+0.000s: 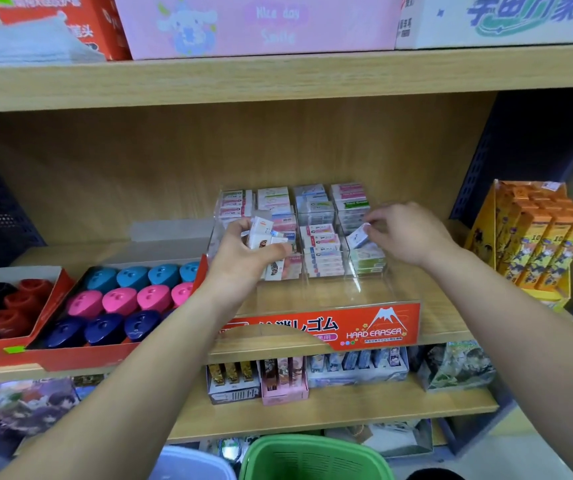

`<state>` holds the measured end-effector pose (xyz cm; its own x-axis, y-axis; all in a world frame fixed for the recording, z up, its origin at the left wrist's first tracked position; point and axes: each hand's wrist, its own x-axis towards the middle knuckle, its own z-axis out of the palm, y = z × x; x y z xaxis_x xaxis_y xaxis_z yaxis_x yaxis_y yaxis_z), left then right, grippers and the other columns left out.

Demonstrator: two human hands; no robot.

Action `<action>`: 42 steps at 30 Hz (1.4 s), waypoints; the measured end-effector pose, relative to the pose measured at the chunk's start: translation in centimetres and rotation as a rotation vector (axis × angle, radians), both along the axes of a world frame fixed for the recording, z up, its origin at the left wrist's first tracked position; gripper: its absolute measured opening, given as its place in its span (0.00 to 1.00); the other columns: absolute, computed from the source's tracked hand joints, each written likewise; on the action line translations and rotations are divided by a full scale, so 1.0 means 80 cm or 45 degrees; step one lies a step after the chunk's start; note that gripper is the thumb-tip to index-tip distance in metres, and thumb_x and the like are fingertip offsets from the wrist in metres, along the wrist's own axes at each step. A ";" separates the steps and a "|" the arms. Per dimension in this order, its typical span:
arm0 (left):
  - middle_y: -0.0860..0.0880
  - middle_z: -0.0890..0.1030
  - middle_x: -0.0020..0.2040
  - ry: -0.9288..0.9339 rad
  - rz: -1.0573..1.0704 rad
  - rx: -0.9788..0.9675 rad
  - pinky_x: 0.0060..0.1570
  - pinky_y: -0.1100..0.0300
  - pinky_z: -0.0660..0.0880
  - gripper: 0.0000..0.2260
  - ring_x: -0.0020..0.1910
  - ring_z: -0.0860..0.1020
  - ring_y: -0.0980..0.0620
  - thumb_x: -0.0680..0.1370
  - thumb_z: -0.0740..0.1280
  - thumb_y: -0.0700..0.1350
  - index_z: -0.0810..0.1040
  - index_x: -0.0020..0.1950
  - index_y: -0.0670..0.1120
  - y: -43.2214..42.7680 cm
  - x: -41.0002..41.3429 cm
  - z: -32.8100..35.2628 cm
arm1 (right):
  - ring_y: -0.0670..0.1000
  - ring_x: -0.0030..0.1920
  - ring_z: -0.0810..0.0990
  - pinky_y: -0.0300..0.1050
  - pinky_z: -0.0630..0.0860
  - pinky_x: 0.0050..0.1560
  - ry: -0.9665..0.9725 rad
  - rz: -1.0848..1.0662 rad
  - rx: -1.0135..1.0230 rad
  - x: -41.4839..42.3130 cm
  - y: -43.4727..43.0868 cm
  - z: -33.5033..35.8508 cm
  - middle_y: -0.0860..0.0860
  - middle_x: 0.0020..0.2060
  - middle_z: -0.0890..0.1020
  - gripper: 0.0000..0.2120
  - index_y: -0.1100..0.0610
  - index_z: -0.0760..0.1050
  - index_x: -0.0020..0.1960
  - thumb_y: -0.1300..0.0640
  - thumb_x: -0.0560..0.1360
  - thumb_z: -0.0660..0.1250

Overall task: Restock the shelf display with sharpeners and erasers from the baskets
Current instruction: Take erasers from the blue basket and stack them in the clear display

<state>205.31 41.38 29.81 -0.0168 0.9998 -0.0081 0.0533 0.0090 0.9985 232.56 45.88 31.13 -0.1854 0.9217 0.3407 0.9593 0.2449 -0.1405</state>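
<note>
A clear acrylic eraser display with a red "HARD ERASER" front stands on the middle shelf, its compartments holding stacked boxed erasers. My left hand grips a bunch of several boxed erasers over the display's left side. My right hand pinches one small white-and-blue eraser over the right compartment, above green-boxed erasers. To the left, a red tray holds rows of blue, pink and navy sharpeners. A green basket and a pale blue basket sit below.
A second red tray with red and black sharpeners is at far left. Orange boxed goods stand at the right. The upper shelf board overhangs the display. Card packs fill the lower shelf.
</note>
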 end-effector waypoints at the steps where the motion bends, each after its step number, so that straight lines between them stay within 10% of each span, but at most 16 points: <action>1: 0.49 0.86 0.55 -0.014 -0.009 0.000 0.61 0.39 0.77 0.41 0.56 0.84 0.44 0.58 0.82 0.54 0.71 0.68 0.51 -0.001 0.000 0.001 | 0.56 0.54 0.81 0.51 0.79 0.51 -0.023 0.015 0.002 0.000 0.000 0.000 0.51 0.57 0.83 0.13 0.52 0.82 0.62 0.51 0.81 0.64; 9: 0.50 0.87 0.46 -0.159 -0.079 -0.023 0.58 0.38 0.80 0.24 0.50 0.86 0.46 0.73 0.77 0.36 0.74 0.67 0.44 -0.018 0.000 0.008 | 0.56 0.63 0.71 0.53 0.75 0.56 -0.177 -0.036 -0.073 0.001 -0.013 -0.003 0.49 0.66 0.76 0.16 0.51 0.84 0.56 0.51 0.83 0.57; 20: 0.43 0.85 0.52 -0.167 -0.289 -0.005 0.50 0.47 0.83 0.20 0.46 0.84 0.46 0.74 0.75 0.34 0.78 0.63 0.49 -0.061 0.026 0.024 | 0.48 0.50 0.83 0.47 0.79 0.55 1.005 0.379 -0.145 -0.084 -0.097 0.032 0.42 0.50 0.84 0.08 0.46 0.82 0.57 0.51 0.80 0.69; 32: 0.44 0.85 0.48 -0.152 -0.349 0.043 0.42 0.56 0.80 0.14 0.44 0.83 0.49 0.75 0.73 0.34 0.82 0.60 0.45 -0.086 0.017 0.033 | 0.50 0.37 0.83 0.42 0.80 0.36 1.551 0.307 -0.478 -0.087 -0.116 0.040 0.59 0.47 0.85 0.08 0.62 0.79 0.57 0.61 0.79 0.69; 42: 0.55 0.86 0.40 -0.071 -0.198 0.047 0.50 0.48 0.83 0.13 0.41 0.84 0.52 0.76 0.74 0.36 0.82 0.58 0.49 -0.085 -0.003 0.026 | 0.54 0.38 0.85 0.47 0.81 0.36 1.699 0.153 -0.390 -0.074 -0.111 0.035 0.53 0.56 0.81 0.07 0.51 0.78 0.59 0.54 0.83 0.64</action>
